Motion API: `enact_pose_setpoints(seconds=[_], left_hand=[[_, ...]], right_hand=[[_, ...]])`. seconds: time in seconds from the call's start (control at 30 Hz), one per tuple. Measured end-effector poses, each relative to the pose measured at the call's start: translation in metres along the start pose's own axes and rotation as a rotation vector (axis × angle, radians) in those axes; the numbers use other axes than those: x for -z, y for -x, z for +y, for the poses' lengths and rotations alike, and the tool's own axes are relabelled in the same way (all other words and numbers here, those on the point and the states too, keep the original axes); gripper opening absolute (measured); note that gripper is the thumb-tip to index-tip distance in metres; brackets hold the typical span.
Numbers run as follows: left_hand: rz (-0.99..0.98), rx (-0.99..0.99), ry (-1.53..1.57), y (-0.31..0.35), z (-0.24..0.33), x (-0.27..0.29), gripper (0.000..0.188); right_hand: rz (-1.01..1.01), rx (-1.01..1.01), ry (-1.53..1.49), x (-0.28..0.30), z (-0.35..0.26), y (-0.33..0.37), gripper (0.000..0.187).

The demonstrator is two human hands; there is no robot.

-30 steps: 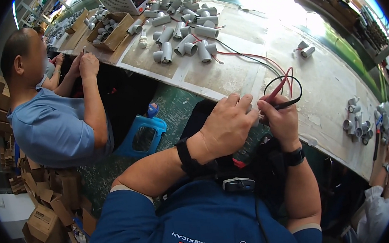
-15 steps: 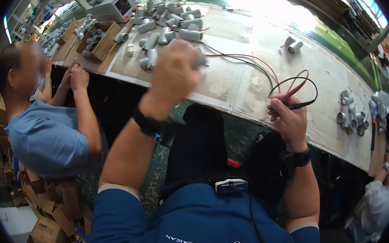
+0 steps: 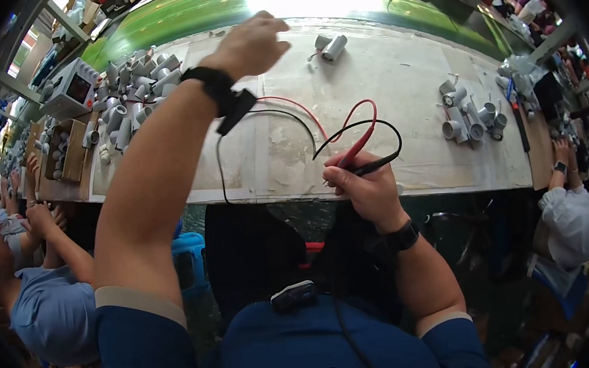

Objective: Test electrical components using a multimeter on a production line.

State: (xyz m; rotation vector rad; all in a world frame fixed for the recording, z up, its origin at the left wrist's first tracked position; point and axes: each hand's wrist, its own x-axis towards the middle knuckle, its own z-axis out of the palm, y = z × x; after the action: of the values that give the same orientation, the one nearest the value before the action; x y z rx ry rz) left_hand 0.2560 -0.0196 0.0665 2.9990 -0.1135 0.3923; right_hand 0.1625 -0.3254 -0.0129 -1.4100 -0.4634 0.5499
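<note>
My right hand [image 3: 367, 190] is closed around a red test probe [image 3: 357, 147] and a black test probe [image 3: 371, 167], held side by side above the near part of the table. Their tips point left, and their red and black leads loop over the tabletop. My left arm stretches far across the table. The left hand [image 3: 249, 48] is raised with thumb and fingers apart, and nothing shows in it. Just right of it lies a grey cylindrical unit [image 3: 333, 48] with a short wire, apart from the fingers.
A pile of grey cylindrical units [image 3: 148, 74] covers the table's left, near a white boxy instrument [image 3: 69, 89] and a cardboard box [image 3: 67, 164]. At right stands another cluster of grey units [image 3: 473, 126]. Co-workers sit at left [image 3: 60, 309] and right [image 3: 575, 226]. A green belt [image 3: 175, 19] runs behind.
The view has swung right. My left hand has left the pile's edge and reached out to the far side, near the lone grey unit. The right hand still holds both probes.
</note>
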Motion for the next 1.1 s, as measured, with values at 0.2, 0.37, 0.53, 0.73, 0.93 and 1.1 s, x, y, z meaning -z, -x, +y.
enact_pose_setpoints(seconds=[0.2,0.37,0.53,0.73,0.93,1.1], left_hand=[[-0.225,0.164,0.019,-0.077,0.076,-0.055,0.055],[-0.244,0.317,0.014,-0.084,0.070,-0.061,0.055],[-0.272,0.587,0.461,-0.047,0.050,-0.032,0.053],[0.056,0.530,1.256,0.055,0.013,-0.014,0.049],[0.307,0.599,1.564,0.200,0.048,-0.013,0.052],[0.370,0.471,1.716,0.264,0.065,-0.030,0.052]], right_hand=[[-0.050,0.057,0.032,-0.002,0.002,0.003,0.016],[-0.059,0.085,0.002,0.002,0.006,0.005,0.018],[-0.051,0.054,-0.050,0.001,0.006,0.006,0.016],[0.005,-0.009,-0.067,-0.007,-0.002,0.007,0.014],[0.040,0.003,-0.145,-0.035,-0.002,-0.002,0.015],[-0.015,0.016,-0.054,-0.081,-0.001,-0.018,0.016]])
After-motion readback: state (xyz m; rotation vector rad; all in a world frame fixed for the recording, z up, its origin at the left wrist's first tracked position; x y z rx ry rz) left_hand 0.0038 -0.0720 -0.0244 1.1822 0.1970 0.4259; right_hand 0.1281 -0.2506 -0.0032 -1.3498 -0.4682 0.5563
